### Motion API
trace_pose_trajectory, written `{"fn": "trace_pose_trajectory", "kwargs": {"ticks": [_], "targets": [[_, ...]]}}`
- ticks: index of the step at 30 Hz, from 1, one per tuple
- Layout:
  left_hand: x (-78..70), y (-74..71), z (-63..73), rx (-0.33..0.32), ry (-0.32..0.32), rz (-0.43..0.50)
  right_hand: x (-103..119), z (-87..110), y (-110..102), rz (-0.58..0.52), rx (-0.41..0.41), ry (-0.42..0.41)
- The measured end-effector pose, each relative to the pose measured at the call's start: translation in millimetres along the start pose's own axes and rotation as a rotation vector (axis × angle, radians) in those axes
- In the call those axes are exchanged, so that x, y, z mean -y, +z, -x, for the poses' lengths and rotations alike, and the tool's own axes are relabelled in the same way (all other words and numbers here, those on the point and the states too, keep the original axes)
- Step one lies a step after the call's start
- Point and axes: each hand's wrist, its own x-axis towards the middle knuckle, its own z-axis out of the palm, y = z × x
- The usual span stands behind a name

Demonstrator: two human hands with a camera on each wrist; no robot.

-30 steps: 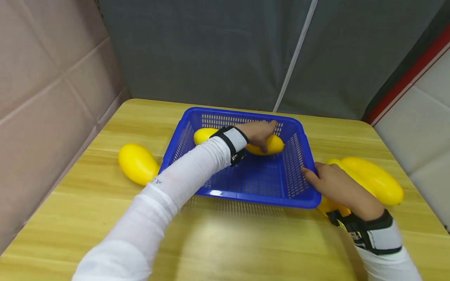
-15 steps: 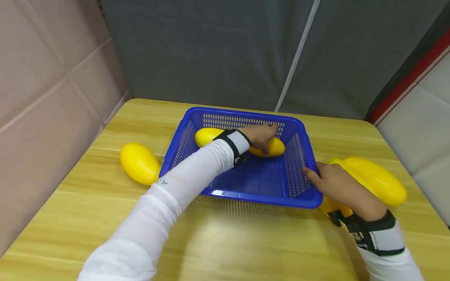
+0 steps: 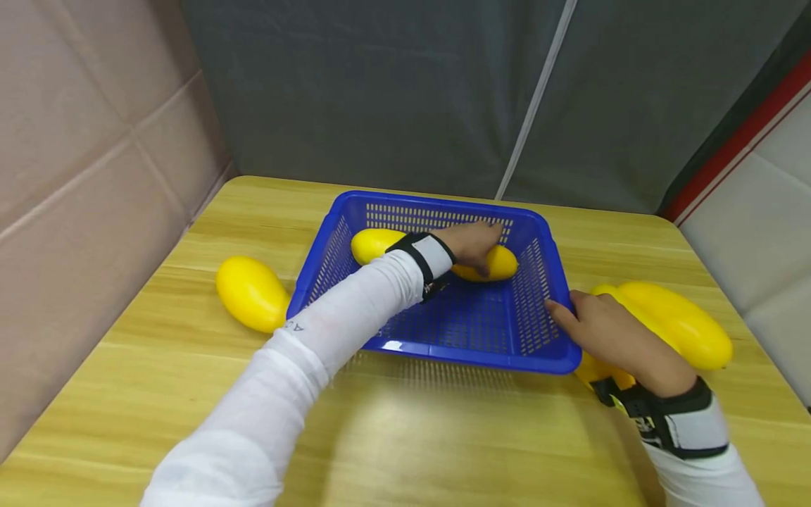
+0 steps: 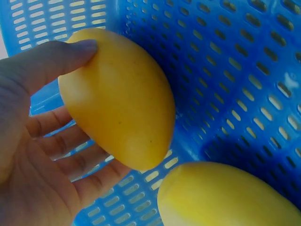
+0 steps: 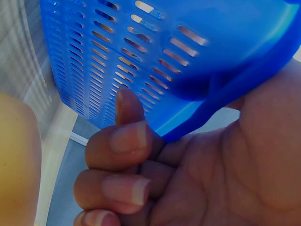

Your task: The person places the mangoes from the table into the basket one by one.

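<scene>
1. Inside the blue basket point(image 3: 469, 356), toward its 2 o'clock corner, the left hand point(image 3: 470, 243) grips an orange-yellow mango point(image 3: 502, 264): thumb on one side, fingers point(image 4: 82, 157) parted along the other.
2. That mango's end sits just beside the 3 o'clock wall; contact I cannot tell. More room shows toward 6 o'clock, over the slotted floor point(image 3: 469, 320). A second mango point(image 3: 376, 245) lies at 10 o'clock.
3. At 4 o'clock the right hand point(image 3: 602, 327) has its fingers curled round the rim, with yellow mangoes point(image 3: 687, 325) beyond.
4. Compared with a second ago, the gripped mango lies slightly nearer the 3 o'clock wall; the right hand's hold looks unchanged.
5. Its long axis runs roughly 9 to 3 o'clock from above, 11 to 5 in the left wrist view.
</scene>
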Motion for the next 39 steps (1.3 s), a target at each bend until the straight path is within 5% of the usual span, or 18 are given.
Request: {"fn": "trace_pose_trajectory", "kwargs": {"ticks": [12,29,39], "targets": [[-5.2,-4.9,1.0,0.004,-0.016,-0.094,-0.1,-1.1,0.1,-0.015,0.013,0.007],[-0.3,-5.2,5.4,0.034,-0.006,-0.071,-4.3,-3.6,3.7,-0.045,0.037,0.023],[4.0,-7.4,4.6,-0.054,-0.005,-0.156,-3.8,-3.5,3.3,-0.032,0.023,0.010]]}}
